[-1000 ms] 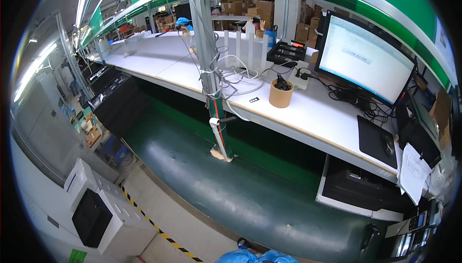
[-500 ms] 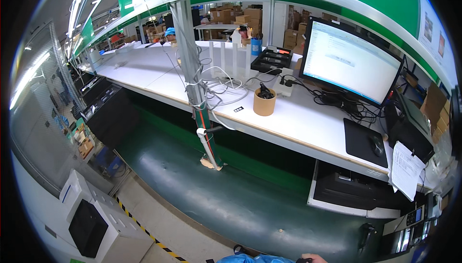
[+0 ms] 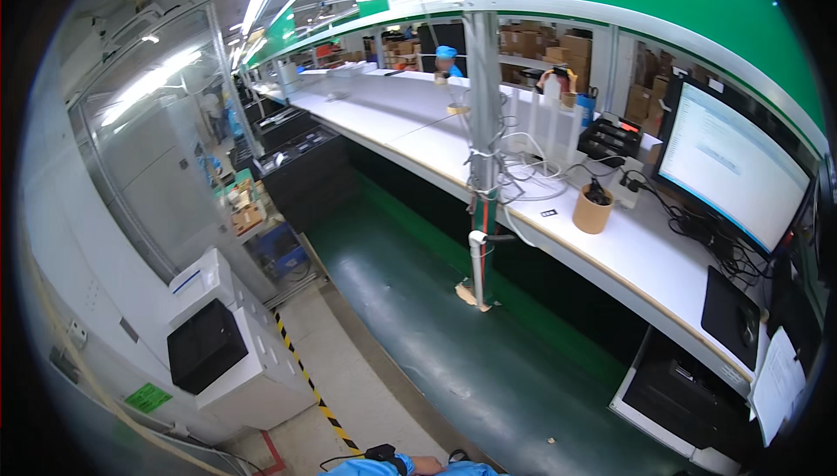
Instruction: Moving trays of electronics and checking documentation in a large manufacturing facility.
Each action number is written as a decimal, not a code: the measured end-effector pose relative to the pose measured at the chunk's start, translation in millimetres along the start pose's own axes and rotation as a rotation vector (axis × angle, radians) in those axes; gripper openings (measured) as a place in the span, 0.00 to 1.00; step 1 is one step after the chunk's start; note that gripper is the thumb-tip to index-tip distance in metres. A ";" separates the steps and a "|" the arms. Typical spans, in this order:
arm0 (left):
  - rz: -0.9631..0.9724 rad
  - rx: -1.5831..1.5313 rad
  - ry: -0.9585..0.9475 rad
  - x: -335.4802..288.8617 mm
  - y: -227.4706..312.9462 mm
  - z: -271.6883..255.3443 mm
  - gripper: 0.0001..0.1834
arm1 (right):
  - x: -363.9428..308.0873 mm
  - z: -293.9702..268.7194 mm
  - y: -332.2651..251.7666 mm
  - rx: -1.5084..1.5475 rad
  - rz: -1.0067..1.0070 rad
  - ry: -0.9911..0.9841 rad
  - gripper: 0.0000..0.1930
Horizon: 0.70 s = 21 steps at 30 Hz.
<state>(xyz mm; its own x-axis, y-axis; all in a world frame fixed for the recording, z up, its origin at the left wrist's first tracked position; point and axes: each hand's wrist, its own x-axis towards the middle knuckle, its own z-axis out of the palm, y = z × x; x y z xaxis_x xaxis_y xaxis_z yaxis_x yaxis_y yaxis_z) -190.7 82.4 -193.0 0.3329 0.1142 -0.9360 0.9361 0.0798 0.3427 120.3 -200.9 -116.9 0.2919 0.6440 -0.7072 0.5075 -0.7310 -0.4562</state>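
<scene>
My left hand (image 3: 427, 465) shows only in part at the lower edge, beside the blue sleeve (image 3: 366, 468). A black strapped device (image 3: 381, 452) with a thin cable sits at its wrist. Its fingers are not visible, so I cannot tell what it holds, if anything. My right hand is out of the picture. Nearest to the visible hand is the floor, with a black-and-yellow tape line (image 3: 316, 393).
A long white workbench (image 3: 575, 254) runs along the right, with a monitor (image 3: 734, 160), a brown round container (image 3: 593, 210) and cables. A metal post (image 3: 484, 127) rises at its edge. Left stands a white cabinet (image 3: 261, 380) with a black box (image 3: 207, 345). Another person in a blue cap (image 3: 446, 52) is far off.
My view has swung left, so the bench and monitor sit farther right and more of the white cabinet shows. The right hand has left the picture; part of the left now shows.
</scene>
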 end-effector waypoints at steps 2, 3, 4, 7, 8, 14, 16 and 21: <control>0.119 0.057 -0.062 13.0 -4.5 8.6 0.22 | 18.7 8.2 15.8 -0.033 -0.025 -0.058 0.14; 0.194 -0.011 0.000 19.6 -8.0 13.6 0.17 | 26.3 13.1 25.1 -0.052 -0.050 -0.091 0.13; 0.317 -0.084 0.103 26.7 -10.1 21.6 0.16 | 32.6 17.3 34.1 -0.075 -0.078 -0.114 0.13; 0.528 -0.096 0.255 45.0 -26.2 29.2 0.20 | 41.1 31.6 51.0 -0.336 -0.452 -0.155 0.11; 0.325 0.109 0.430 51.4 -28.6 32.4 0.20 | 41.2 36.1 51.2 -0.480 -0.623 -0.088 0.10; 0.143 -0.551 0.344 6.2 -58.4 47.6 0.14 | -13.6 40.1 36.5 0.748 0.306 0.171 0.16; -0.056 -0.693 0.269 -24.9 -61.3 46.1 0.17 | -40.1 32.0 38.7 0.886 0.611 0.200 0.20; -0.357 -0.578 -0.044 -33.9 -67.2 56.7 0.15 | -64.6 82.5 56.1 1.181 0.925 -0.078 0.28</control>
<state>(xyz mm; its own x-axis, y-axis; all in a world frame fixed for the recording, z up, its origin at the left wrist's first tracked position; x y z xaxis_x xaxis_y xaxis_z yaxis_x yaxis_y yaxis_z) -258.4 17.0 -188.8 0.0304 -0.0565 -0.9979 0.7824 0.6227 -0.0114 63.0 -302.1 -141.4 0.0729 -0.1201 -0.9901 -0.7661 -0.6424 0.0215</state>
